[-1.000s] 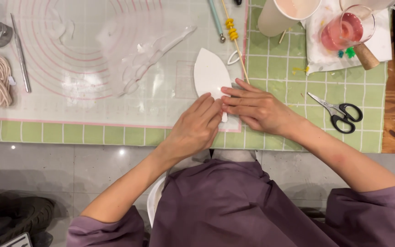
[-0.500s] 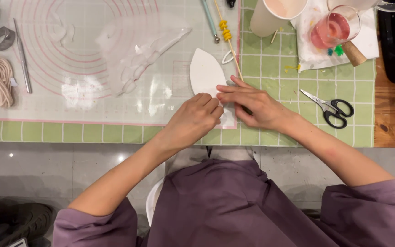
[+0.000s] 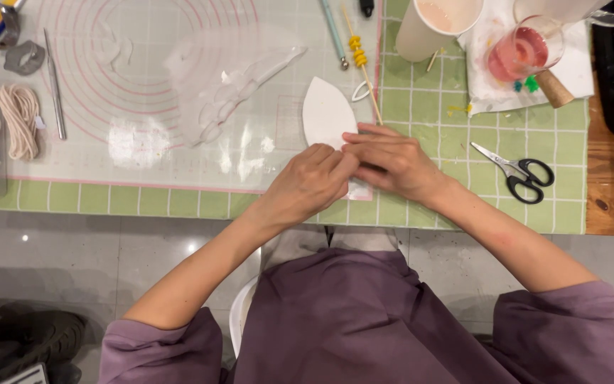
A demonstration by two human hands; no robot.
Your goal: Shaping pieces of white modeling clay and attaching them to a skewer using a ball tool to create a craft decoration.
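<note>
A flat white leaf-shaped piece (image 3: 325, 114) lies on the clear mat (image 3: 179, 92), its pointed tip away from me. My left hand (image 3: 310, 183) rests on the piece's near end with fingers curled and pressing down. My right hand (image 3: 392, 162) lies beside it, fingers stretched left across the same end and touching the left fingertips. The near part of the white piece is hidden under both hands. Whether a small tool sits between the fingers is hidden.
Black-handled scissors (image 3: 520, 172) lie right of my hands on the green grid mat (image 3: 463, 206). Behind are a stick with yellow beads (image 3: 361, 60), a pale cup (image 3: 431, 25), a glass of pink liquid (image 3: 516, 50) and a cork (image 3: 552, 89). At left lie a cord coil (image 3: 19, 117) and a metal rod (image 3: 55, 82).
My two hands have stayed on the near end of the white piece, the fingers drawing closer together. The view shifted slightly.
</note>
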